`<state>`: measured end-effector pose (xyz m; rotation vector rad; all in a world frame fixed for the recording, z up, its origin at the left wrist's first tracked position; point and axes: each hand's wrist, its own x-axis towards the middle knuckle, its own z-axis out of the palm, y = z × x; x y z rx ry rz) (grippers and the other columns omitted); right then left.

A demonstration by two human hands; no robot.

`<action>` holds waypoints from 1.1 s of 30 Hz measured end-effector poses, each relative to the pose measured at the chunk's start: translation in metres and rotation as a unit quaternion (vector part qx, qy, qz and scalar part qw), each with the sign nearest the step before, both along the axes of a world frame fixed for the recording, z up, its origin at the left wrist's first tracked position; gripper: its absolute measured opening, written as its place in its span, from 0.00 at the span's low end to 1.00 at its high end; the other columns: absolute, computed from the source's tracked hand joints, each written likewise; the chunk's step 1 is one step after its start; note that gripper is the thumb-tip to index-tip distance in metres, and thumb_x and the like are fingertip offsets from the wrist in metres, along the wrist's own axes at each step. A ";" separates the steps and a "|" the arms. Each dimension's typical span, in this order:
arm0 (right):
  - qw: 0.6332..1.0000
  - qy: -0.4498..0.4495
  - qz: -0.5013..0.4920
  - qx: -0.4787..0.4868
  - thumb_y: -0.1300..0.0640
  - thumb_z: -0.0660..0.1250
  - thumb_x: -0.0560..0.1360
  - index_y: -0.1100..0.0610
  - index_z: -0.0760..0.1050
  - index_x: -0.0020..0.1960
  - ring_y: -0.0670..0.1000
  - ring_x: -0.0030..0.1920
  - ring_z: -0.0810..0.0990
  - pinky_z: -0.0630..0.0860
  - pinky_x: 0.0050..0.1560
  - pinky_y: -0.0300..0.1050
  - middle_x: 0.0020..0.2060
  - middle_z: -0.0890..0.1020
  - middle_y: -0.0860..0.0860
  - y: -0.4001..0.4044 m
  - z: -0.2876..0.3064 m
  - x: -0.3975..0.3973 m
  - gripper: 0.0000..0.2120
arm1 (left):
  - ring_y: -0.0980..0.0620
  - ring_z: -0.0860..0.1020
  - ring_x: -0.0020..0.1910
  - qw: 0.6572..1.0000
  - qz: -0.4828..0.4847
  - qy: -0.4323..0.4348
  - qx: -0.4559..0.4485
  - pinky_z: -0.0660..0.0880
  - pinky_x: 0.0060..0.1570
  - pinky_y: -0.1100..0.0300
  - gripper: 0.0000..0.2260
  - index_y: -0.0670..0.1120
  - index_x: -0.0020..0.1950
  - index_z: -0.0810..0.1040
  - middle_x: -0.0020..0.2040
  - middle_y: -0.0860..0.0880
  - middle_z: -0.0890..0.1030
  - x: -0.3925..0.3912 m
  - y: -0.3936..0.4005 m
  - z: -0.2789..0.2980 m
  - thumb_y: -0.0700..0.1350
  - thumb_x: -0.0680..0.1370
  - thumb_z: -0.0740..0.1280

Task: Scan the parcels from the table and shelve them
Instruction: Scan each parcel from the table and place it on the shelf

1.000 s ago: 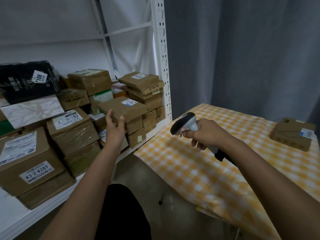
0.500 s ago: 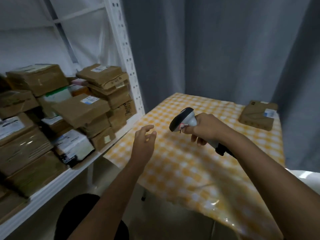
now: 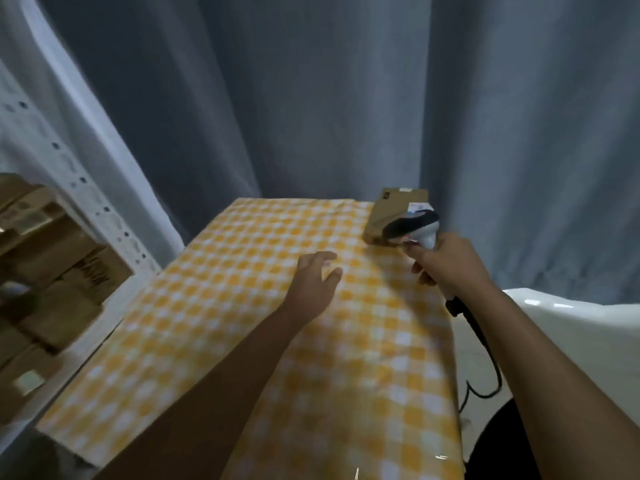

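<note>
Cardboard is the material of the one parcel (image 3: pixel 393 211) visible on the table (image 3: pixel 242 306): a flat brown box with a white label at its right end. It lies at the far right corner of the table, close to the grey curtain (image 3: pixel 346 98).

Handling, as a judgement: the parcel is probably light, stiff along its edges and not slippery. The broad top face may dent under pressure. The recommended hold is across the short width, thumb on one long edge and fingers on the opposite edge, away from the label so that it stays readable.

Orientation: the parcel lies flat, broad face up. Its long axis appears to run from the near edge of the table toward the curtain, angled slightly right. The near end is partly hidden, so the full length cannot be confirmed.

Hands: the left hand (image 3: pixel 317 284) hovers above the table, well short of the parcel, fingers spread and relaxed, holding nothing. The right hand (image 3: pixel 446 263) grips the handle of the scanner (image 3: pixel 414 227). The scanner head sits in front of the near right part of the parcel. Its cable (image 3: pixel 485 348) hangs beyond the right edge of the table.

A shelf (image 3: pixel 52 265) of stacked boxes stands left of the table, blurred.
</note>
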<state>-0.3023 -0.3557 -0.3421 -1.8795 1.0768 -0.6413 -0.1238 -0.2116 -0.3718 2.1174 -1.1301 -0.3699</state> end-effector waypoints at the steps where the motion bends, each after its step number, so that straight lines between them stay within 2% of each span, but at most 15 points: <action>1: 1.000 -0.018 -0.012 0.014 0.48 0.69 0.77 0.57 0.80 0.45 0.53 0.30 0.84 0.84 0.43 0.52 0.33 0.85 0.52 -0.007 0.000 -0.002 0.12 | 0.47 0.73 0.67 1.000 -0.009 -0.006 0.010 0.68 0.63 0.63 0.15 0.46 0.70 0.74 0.71 0.44 0.67 -0.001 -0.014 0.000 0.46 0.84 0.64; 5: 0.993 -0.076 -0.071 0.053 0.49 0.70 0.77 0.59 0.80 0.46 0.55 0.30 0.83 0.81 0.40 0.50 0.33 0.84 0.55 -0.035 0.003 -0.015 0.13 | 0.41 0.65 0.72 0.996 -0.037 -0.043 0.063 0.65 0.72 0.48 0.18 0.50 0.72 0.71 0.73 0.43 0.65 -0.004 -0.071 -0.006 0.53 0.83 0.63; 8: 0.989 -0.090 -0.096 0.070 0.52 0.69 0.78 0.58 0.78 0.44 0.54 0.29 0.81 0.79 0.38 0.47 0.34 0.84 0.55 -0.047 0.000 -0.024 0.10 | 0.39 0.59 0.76 0.989 -0.032 -0.100 0.105 0.58 0.75 0.46 0.25 0.51 0.76 0.66 0.77 0.41 0.60 -0.014 -0.111 -0.005 0.60 0.81 0.63; 11: 0.985 -0.108 -0.115 0.075 0.53 0.69 0.78 0.55 0.74 0.40 0.54 0.29 0.80 0.76 0.34 0.45 0.34 0.83 0.55 -0.050 0.001 -0.027 0.10 | 0.36 0.58 0.75 0.971 -0.021 -0.158 0.179 0.55 0.75 0.42 0.35 0.54 0.78 0.61 0.78 0.39 0.58 -0.026 -0.148 -0.005 0.70 0.77 0.60; 14: 0.982 -0.120 -0.122 0.082 0.52 0.69 0.78 0.55 0.75 0.42 0.53 0.29 0.81 0.77 0.35 0.45 0.34 0.84 0.55 -0.050 0.002 -0.026 0.09 | 0.32 0.58 0.76 0.958 -0.022 -0.156 0.241 0.54 0.75 0.38 0.43 0.57 0.81 0.55 0.79 0.38 0.56 -0.035 -0.174 -0.009 0.78 0.72 0.57; 17: 0.979 -0.134 -0.128 0.084 0.51 0.68 0.78 0.54 0.74 0.40 0.53 0.31 0.82 0.79 0.38 0.46 0.36 0.84 0.55 -0.050 0.003 -0.025 0.10 | 0.31 0.55 0.77 0.951 -0.006 -0.158 0.264 0.53 0.75 0.36 0.43 0.56 0.81 0.52 0.80 0.35 0.51 -0.037 -0.186 -0.014 0.76 0.73 0.58; 20: 0.977 -0.149 -0.132 0.080 0.51 0.69 0.78 0.54 0.73 0.40 0.55 0.32 0.82 0.80 0.41 0.50 0.37 0.85 0.56 -0.049 0.006 -0.025 0.11 | 0.34 0.60 0.74 0.954 0.007 -0.168 0.248 0.59 0.72 0.42 0.39 0.54 0.79 0.55 0.76 0.35 0.58 -0.031 -0.186 -0.017 0.72 0.74 0.61; 23: 0.976 -0.149 -0.137 0.078 0.50 0.69 0.78 0.54 0.74 0.40 0.54 0.31 0.82 0.80 0.40 0.49 0.37 0.85 0.56 -0.050 0.006 -0.025 0.11 | 0.37 0.65 0.69 0.960 0.005 -0.171 0.222 0.63 0.68 0.47 0.38 0.53 0.78 0.58 0.72 0.38 0.63 -0.021 -0.173 -0.016 0.69 0.74 0.63; 28: 0.979 -0.137 -0.130 0.076 0.50 0.69 0.78 0.55 0.75 0.40 0.50 0.28 0.81 0.77 0.34 0.42 0.34 0.84 0.53 -0.047 0.006 -0.022 0.11 | 0.39 0.62 0.70 0.975 -0.028 -0.130 0.180 0.63 0.70 0.47 0.38 0.55 0.79 0.58 0.71 0.42 0.62 -0.001 -0.125 -0.012 0.64 0.73 0.68; 31: 0.980 -0.142 -0.115 0.082 0.51 0.69 0.77 0.58 0.78 0.43 0.53 0.28 0.81 0.76 0.34 0.44 0.35 0.85 0.56 -0.042 0.007 -0.019 0.11 | 0.42 0.62 0.70 0.983 -0.066 -0.100 0.139 0.65 0.68 0.49 0.39 0.57 0.78 0.58 0.71 0.45 0.62 0.010 -0.081 -0.009 0.62 0.72 0.71; 33: 0.981 -0.142 -0.100 0.083 0.52 0.70 0.77 0.59 0.79 0.45 0.55 0.30 0.81 0.78 0.36 0.47 0.37 0.85 0.58 -0.035 0.008 -0.015 0.10 | 0.44 0.62 0.71 0.980 -0.096 -0.112 0.133 0.65 0.69 0.49 0.39 0.59 0.77 0.58 0.73 0.46 0.61 0.020 -0.049 -0.011 0.63 0.70 0.72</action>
